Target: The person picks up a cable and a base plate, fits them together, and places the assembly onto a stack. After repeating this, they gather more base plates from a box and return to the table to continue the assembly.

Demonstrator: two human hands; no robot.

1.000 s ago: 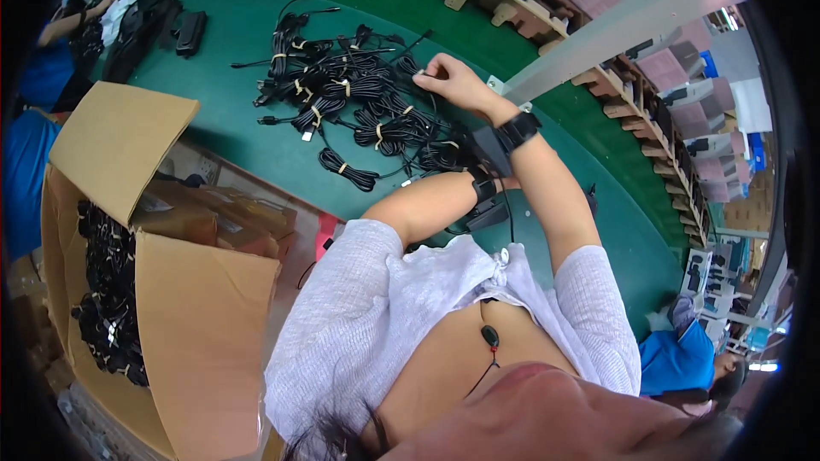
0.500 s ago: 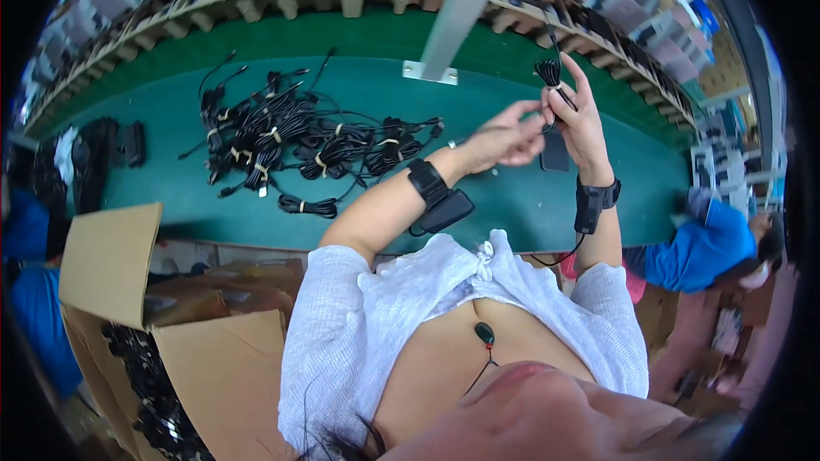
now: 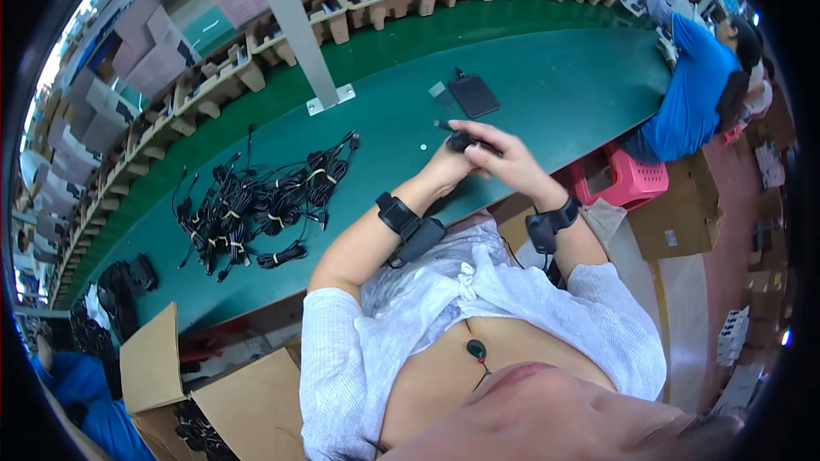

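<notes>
Both of my hands are together above the near edge of the green table, around a small bundled black cable [image 3: 461, 141]. My right hand [image 3: 518, 162] is closed on the bundle, its fingers and thumb bent around it. From the left, my left hand [image 3: 446, 167] grips the same cable, with some of its fingers hidden. One cable end sticks out toward the far left. Beyond the hands a flat black rectangular device [image 3: 473, 96] lies on the table. To the left, a pile of black cables [image 3: 256, 205] is spread out, several tied with pale bands.
A metal post [image 3: 299, 26] is bolted to the green table [image 3: 384, 111]. Cardboard trays [image 3: 389, 10] line a conveyor behind it. An open carton [image 3: 248, 393] with black cables stands lower left. At right, a person in blue [image 3: 692, 90] sits near a pink stool [image 3: 623, 179].
The view has turned toward the right. My hands have come closer to my body and drawn together around the cable, which was held raised in the right hand before.
</notes>
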